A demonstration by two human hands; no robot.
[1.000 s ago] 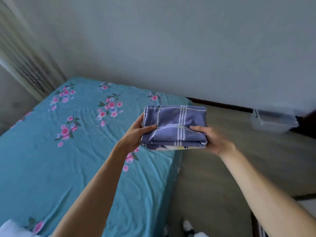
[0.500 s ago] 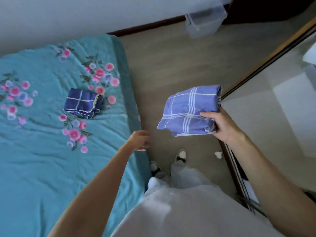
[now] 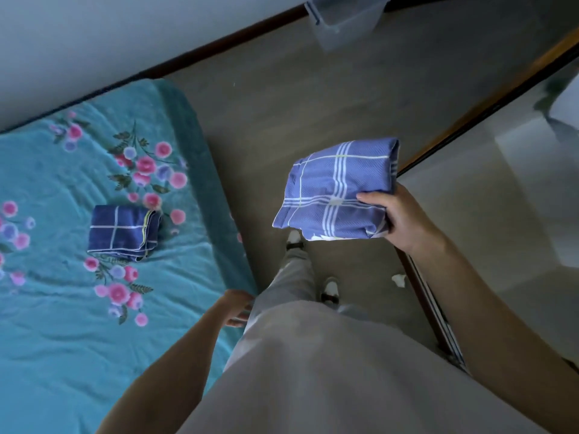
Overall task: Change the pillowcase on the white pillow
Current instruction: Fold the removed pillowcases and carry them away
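Note:
My right hand [image 3: 398,217] grips one end of a folded light-purple plaid bundle [image 3: 332,189], thumb on top, and holds it in the air over the floor. A smaller, dark-blue plaid pillowcase [image 3: 123,231] lies folded on the teal floral bed sheet [image 3: 62,339], near the bed's right edge. My left hand [image 3: 236,308] hangs by my thigh at the bed's edge with fingers loosely curled and nothing in it; my trouser leg partly hides it. No white pillow is in view.
A strip of brown floor runs between the bed and a sliding wardrobe door with its floor track [image 3: 438,324] on the right. A clear plastic box [image 3: 344,10] stands by the far wall. A small white scrap [image 3: 398,279] lies on the floor.
The dark-blue pillowcase now lies on the bed, and my left hand has dropped from the stack to my side. My right hand keeps the light-purple bundle. My view has tilted down and turned right.

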